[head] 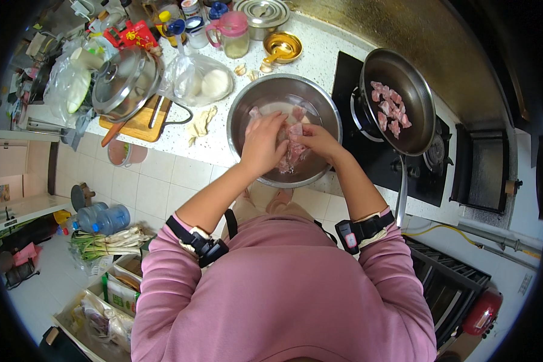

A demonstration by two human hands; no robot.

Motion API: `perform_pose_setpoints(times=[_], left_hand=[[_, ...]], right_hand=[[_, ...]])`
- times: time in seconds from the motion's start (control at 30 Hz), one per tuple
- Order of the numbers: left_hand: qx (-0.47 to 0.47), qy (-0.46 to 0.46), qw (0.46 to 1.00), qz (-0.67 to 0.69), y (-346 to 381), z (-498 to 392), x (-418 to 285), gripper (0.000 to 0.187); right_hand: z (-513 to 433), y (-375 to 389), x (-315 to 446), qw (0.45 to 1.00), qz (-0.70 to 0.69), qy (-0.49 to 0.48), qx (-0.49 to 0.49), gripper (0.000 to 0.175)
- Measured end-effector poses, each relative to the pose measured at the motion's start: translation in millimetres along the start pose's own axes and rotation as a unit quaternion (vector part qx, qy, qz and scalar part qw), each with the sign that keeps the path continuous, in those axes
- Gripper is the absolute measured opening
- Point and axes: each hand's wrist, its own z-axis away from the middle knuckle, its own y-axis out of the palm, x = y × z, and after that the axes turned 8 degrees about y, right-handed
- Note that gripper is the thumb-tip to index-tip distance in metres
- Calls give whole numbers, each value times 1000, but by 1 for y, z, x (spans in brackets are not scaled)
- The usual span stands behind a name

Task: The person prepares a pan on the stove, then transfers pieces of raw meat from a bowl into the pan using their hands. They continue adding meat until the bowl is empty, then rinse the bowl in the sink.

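Both my hands are inside a wide stainless steel basin (330, 165) that holds water and pieces of raw meat (297, 151). My left hand (264, 142) lies over the meat with its fingers spread a little; whether it grips any is hidden. My right hand (316, 141) pinches a pink piece of raw meat (295, 130) between thumb and fingers. To the right, a frying pan (409, 59) with several chunks of raw meat (392, 108) stands tilted on the gas hob.
The black glass hob (348, 74) adjoins the speckled counter (208, 154). Behind the basin are garlic pieces (240, 69), a gold-coloured bowl (294, 45) and a pink-lidded jug (234, 43). A plastic bag (185, 77), a glass-lidded pot (126, 81) and a wooden cutting board (151, 131) stand left.
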Motion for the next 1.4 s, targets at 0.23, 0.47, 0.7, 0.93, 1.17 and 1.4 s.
perform_pose_setpoints(times=[0.23,0.47,0.7,0.93,1.17,1.4], left_hand=[[175,-115,971,114,5,-33,20,44],[218,-167,941,196,7,-30,38,28],[243,-197,931,189,-5,-27,38,26],[176,-159,958,160,-15,-19,36,25],[113,-94,988,-38,-26,-6,10,49],[-91,-94,982,-133,-79,53,18,49]], right_hand=[[-7,5,3,1000,10,-22,-4,28],[-6,2,0,999,-33,-29,31,37],[-12,6,-17,984,32,-115,132,43],[-3,13,-9,976,185,-114,7,22],[-1,5,-2,996,83,-22,3,18],[-14,-10,-1,992,119,33,-17,9]])
